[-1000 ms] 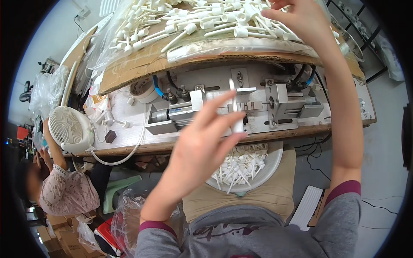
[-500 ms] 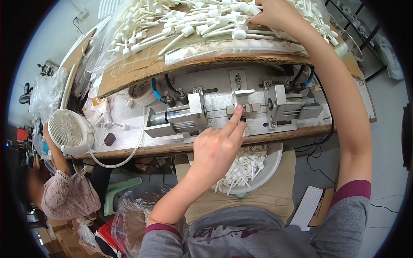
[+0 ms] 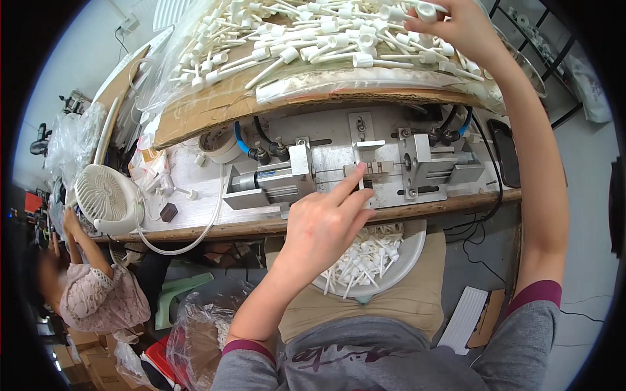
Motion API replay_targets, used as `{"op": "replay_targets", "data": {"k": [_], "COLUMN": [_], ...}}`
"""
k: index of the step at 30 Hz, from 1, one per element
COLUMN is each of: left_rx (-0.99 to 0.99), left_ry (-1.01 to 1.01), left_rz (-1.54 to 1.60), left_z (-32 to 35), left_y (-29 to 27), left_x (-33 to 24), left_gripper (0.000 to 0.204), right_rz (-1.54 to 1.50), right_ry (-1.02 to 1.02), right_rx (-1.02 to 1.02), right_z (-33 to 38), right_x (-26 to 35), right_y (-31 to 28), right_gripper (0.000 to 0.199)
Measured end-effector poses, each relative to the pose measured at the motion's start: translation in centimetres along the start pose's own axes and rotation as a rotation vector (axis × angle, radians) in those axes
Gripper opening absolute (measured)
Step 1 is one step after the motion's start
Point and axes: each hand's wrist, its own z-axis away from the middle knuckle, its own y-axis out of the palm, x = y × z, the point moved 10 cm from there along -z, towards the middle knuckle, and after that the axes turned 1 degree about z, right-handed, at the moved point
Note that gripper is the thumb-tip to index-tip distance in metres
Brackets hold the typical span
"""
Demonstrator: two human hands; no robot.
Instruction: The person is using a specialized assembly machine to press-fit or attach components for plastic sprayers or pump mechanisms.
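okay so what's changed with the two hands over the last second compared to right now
The left hand dropped from mid-air to the metal press fixture, and its forefinger now rests on the middle block. The right hand stayed up at the pile of white plastic parts, shifting slightly and now pinching a white capped piece. The bowl of parts on the lap, the white fan and the co-worker at left stayed put.

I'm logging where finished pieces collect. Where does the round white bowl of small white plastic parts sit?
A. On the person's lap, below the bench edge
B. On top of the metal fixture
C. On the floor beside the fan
A: the white bowl rests on the lap, under the wooden bench edge, beneath the left hand.
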Motion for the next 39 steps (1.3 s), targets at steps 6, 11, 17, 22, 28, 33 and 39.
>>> {"op": "replay_targets", "data": {"k": [6, 11, 17, 22, 28, 33, 39], "left_rx": [-0.430, -0.224, -0.378, -0.081, -0.075, -0.049, -0.020], "left_ry": [-0.219, -0.298, -0.143, -0.210, -0.049, 0.003, -0.026], "left_rz": [0.778, 1.030, 0.745, 0.431, -0.036, -0.242, -0.263], "left_z": [-4.1, -6.8, -1.7, 1.9, 2.3, 0.6, 0.7], "left_y": [-5.9, -6.7, -8.5, -2.4, 1.4, 1.2, 1.2], "left_x": [2.5, 3.5, 1.8, 1.3, -0.2, -0.7, -0.6], "left_gripper": [0.036, 0.035, 0.038, 0.040, 0.028, 0.028, 0.028], "right_rz": [-0.047, -0.237, 0.008, 0.012, -0.103, -0.137, 0.027], "right_ry": [-0.452, -0.500, -0.421, -0.422, -0.343, -0.314, -0.384], "right_rx": [-0.094, -0.035, -0.303, -0.417, -0.413, -0.396, -0.418], "right_z": [5.4, 9.3, 10.1, 12.5, 14.5, 16.1, 18.0], "right_x": [5.8, 10.3, 7.3, 8.6, 8.8, 8.7, 9.9], "right_y": [0.2, 2.6, -1.2, -1.7, -0.1, 0.9, 1.5], "right_gripper": [0.019, 0.020, 0.022, 0.027, 0.030, 0.034, 0.046]}}
